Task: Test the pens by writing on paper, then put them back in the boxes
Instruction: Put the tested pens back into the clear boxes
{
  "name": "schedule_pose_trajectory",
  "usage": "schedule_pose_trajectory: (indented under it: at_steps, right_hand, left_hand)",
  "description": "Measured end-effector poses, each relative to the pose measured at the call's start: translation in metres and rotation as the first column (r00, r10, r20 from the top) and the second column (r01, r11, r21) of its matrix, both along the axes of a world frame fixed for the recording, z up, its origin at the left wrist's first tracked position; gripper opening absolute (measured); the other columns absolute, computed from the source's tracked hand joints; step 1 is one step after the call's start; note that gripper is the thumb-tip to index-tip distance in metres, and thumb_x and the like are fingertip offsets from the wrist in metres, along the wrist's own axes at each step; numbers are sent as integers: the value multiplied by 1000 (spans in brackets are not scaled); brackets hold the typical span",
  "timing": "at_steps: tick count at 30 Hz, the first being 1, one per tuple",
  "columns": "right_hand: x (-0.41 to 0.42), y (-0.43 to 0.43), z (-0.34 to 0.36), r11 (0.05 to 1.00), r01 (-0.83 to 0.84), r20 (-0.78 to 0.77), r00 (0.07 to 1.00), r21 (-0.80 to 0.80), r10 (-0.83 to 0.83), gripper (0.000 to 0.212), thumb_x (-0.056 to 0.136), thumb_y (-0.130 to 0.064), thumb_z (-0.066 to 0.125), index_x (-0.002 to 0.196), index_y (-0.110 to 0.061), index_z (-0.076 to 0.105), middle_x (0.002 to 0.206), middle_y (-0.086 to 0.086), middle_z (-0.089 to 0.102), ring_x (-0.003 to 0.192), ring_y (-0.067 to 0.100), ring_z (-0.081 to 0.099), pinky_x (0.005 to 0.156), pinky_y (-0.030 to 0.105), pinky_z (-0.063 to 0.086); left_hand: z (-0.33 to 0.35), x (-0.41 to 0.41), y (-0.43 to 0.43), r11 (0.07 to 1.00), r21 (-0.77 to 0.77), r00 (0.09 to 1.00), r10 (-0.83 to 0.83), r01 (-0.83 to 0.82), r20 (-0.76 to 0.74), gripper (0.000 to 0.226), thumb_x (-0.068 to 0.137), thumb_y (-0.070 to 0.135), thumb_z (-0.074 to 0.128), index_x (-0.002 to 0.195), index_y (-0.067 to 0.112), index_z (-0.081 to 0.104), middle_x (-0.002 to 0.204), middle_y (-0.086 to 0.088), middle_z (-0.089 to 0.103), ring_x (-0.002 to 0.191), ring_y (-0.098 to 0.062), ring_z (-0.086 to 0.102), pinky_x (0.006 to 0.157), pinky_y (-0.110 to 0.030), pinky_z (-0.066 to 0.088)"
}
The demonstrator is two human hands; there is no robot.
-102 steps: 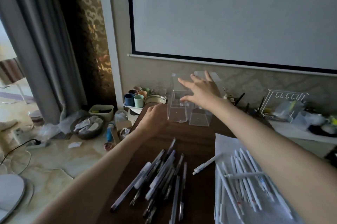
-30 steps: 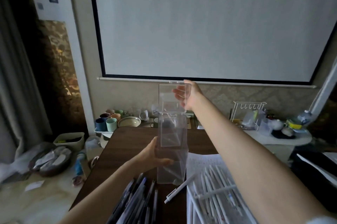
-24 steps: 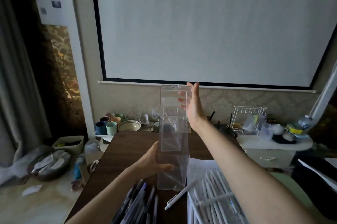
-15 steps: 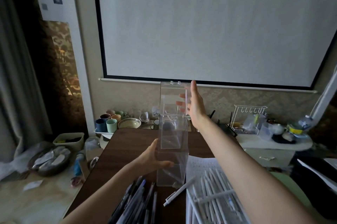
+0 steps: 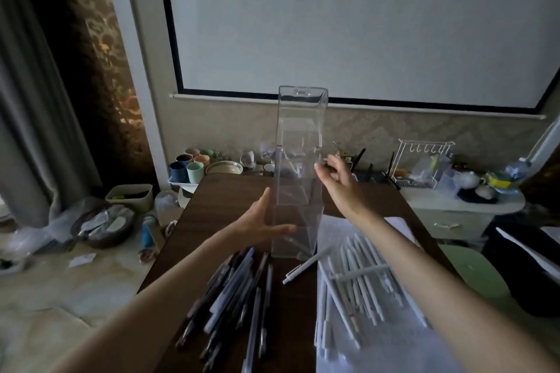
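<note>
From the head camera, a tower of clear plastic boxes (image 5: 298, 190) stands stacked upright near the middle of the dark wooden counter (image 5: 218, 209), and its top reaches up against the lower edge of a projection screen (image 5: 363, 24) on the wall.

The left hand (image 5: 262, 225) lies open. Its fingers are straight and its thumb is raised, with the fingers laid against the lowest box's left and front faces. The right hand (image 5: 336, 180) is relaxed and holds nothing, its fingers loosely curled just beside the right wall of the tower. I cannot tell whether its fingertips touch that wall.

A heap of dark pens (image 5: 236, 297) lies on the bare wood to the left. White pens (image 5: 357, 290) lie across a sheet of paper (image 5: 394, 348) to the right. One white pen (image 5: 306, 265) lies slantwise between the two heaps, one end near the tower's base.

Coloured cups (image 5: 189, 168) and a bowl (image 5: 224, 167) sit beyond the counter's far edge.
</note>
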State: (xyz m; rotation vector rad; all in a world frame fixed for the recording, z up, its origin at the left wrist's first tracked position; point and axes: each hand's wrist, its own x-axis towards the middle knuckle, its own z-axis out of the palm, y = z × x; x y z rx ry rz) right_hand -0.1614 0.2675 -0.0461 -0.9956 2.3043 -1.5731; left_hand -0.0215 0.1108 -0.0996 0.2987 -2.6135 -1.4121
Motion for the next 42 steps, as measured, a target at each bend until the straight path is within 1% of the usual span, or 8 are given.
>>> schedule_pose_trajectory:
  at_steps: [7, 11, 14, 19, 22, 27, 33, 42]
  right_hand:
    - [62, 55, -41, 972, -93, -243, 959, 218, 146, 52, 94, -21, 56, 141, -15, 35, 139, -1, 38, 130, 12, 37, 102, 24, 30]
    - [99, 64, -61, 997, 21, -358, 934, 73, 7, 51, 91, -12, 58, 138, -15, 38, 124, -8, 44, 110, 5, 47, 86, 7, 34]
    - [122, 57, -73, 973, 12, -363, 929, 232, 75, 16, 92, -25, 58, 104, -14, 60, 92, -5, 58, 75, 9, 56, 66, 21, 44]
    - [159, 36, -82, 750, 73, -318, 929, 657, 188, 55, 83, -68, 49, 91, -14, 52, 77, -6, 53, 62, 10, 51, 49, 26, 37]
    - [171, 23, -87, 664, 96, -253, 956, 742, 146, 76, 76, -74, 52, 114, -8, 46, 88, 1, 59, 79, 21, 62, 54, 30, 41]
    - [167, 12, -83, 713, -17, -45, 997, 700, 68, 26, 82, -39, 59, 79, -15, 52, 73, -1, 57, 70, 22, 59, 50, 27, 32]
    - [153, 18, -88, 733, -149, 74, 988, 664, 134, 40, 79, -29, 63, 52, -17, 37, 45, -3, 34, 43, 16, 37, 49, 28, 27]
    - [144, 35, -56, 917, -266, 167, 960, 296, 225, 35, 93, -32, 56, 67, -17, 37, 54, -5, 30, 42, 8, 28, 46, 23, 26]
  left_hand:
    - [-11, 84, -9, 928, -318, 971, 228, -193, 77, 42, 85, 30, 66, 123, 16, 57, 118, 5, 51, 102, -7, 50, 75, -6, 36]
    - [-49, 133, -26, 846, -379, 905, 423, -374, 50, 45, 83, 40, 66, 120, 17, 59, 116, -2, 55, 99, -14, 56, 73, -18, 37]
    - [-62, 149, -24, 833, -419, 864, 469, -362, 186, 64, 72, 74, 54, 104, 19, 60, 102, -6, 59, 84, -14, 54, 64, -26, 41]
    - [-59, 143, -2, 832, -395, 833, 502, -390, 234, 68, 55, 87, 46, 75, 22, 49, 92, -3, 50, 85, -25, 54, 57, -29, 40]
    - [-56, 132, 13, 807, -401, 780, 559, -433, 283, 81, 60, 82, 56, 105, 14, 54, 110, -6, 47, 104, -26, 50, 83, -40, 48]
    - [-53, 120, 21, 778, -472, 748, 587, -415, 309, 82, 70, 70, 61, 118, 5, 44, 121, -11, 47, 112, -26, 48, 87, -36, 45]
    - [-55, 117, 13, 820, -415, 781, 536, -393, 320, 51, 76, 62, 63, 73, 15, 44, 79, 0, 51, 67, -14, 49, 51, -28, 34]
    - [-54, 119, -2, 936, -239, 858, 336, -258, 388, 39, 95, 39, 49, 90, 2, 61, 72, -4, 54, 62, -15, 51, 59, -30, 41]
